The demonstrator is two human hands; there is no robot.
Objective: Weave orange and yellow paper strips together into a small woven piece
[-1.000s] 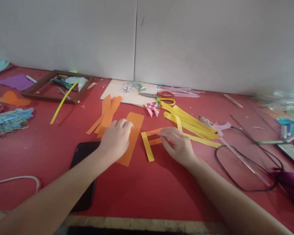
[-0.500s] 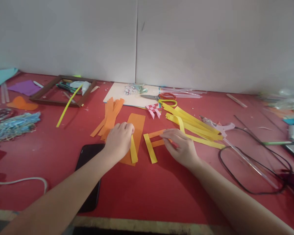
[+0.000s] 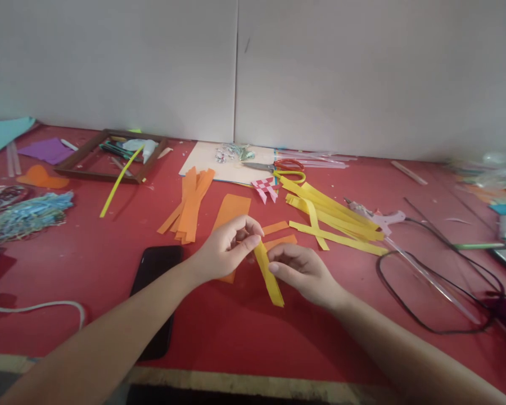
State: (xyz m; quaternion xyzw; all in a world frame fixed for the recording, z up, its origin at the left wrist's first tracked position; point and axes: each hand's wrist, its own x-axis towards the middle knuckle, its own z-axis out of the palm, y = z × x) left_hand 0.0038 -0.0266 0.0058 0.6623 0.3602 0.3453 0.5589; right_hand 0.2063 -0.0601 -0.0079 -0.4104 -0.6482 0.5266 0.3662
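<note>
My left hand (image 3: 231,247) pinches the upper end of a folded yellow paper strip (image 3: 270,279) between thumb and fingers. Curled against the right edge of that strip is my right hand (image 3: 306,273), thumb and fingertips closed at its middle. Two orange paper strips (image 3: 281,241) stick out to the right behind the yellow one; their other ends are hidden. Beneath my left hand lies a wider orange paper piece (image 3: 235,207), partly covered.
A bundle of orange strips (image 3: 191,197) and yellow strips (image 3: 341,216) lie around. Scissors (image 3: 289,167), a pink woven paper fish (image 3: 265,188), a glue gun (image 3: 385,219) with its black cord, a phone (image 3: 158,270) and a wooden frame (image 3: 63,169) rest on the red table.
My left hand has moved right, bringing its yellow strip over to the other yellow strip. My right hand has let go of the orange strips' ends and moved down to the yellow strip.
</note>
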